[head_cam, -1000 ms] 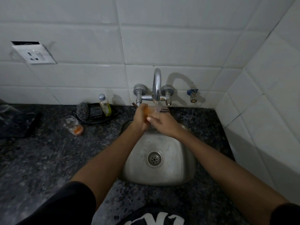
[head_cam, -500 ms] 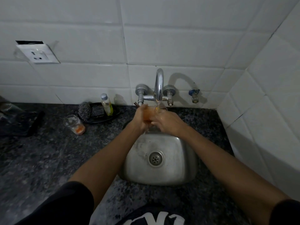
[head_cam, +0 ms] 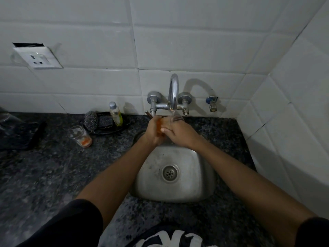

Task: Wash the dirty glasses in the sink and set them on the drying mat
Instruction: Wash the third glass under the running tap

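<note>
Both hands clasp the glass point(head_cam: 175, 120) under the tap point(head_cam: 173, 93), frame centre: left hand point(head_cam: 155, 131) wraps it, right hand point(head_cam: 179, 133) curls over. Second dirty glass point(head_cam: 80, 136) sits left on the counter point(head_cam: 53, 166), nearer the left hand.

The two hands sit a little differently on the glass point(head_cam: 175, 120) under the tap point(head_cam: 173, 91). The left hand point(head_cam: 154, 130) now wraps the orange part of the glass more from the side, so more orange shows between the hands than a second ago. The right hand point(head_cam: 179, 133) slides a bit lower, and the clear rim of the glass pokes out above it. The thin stream of water point(head_cam: 172, 114) now lands right at that rim. The whole view shifts a tiny bit too, so the head has moved.
</note>
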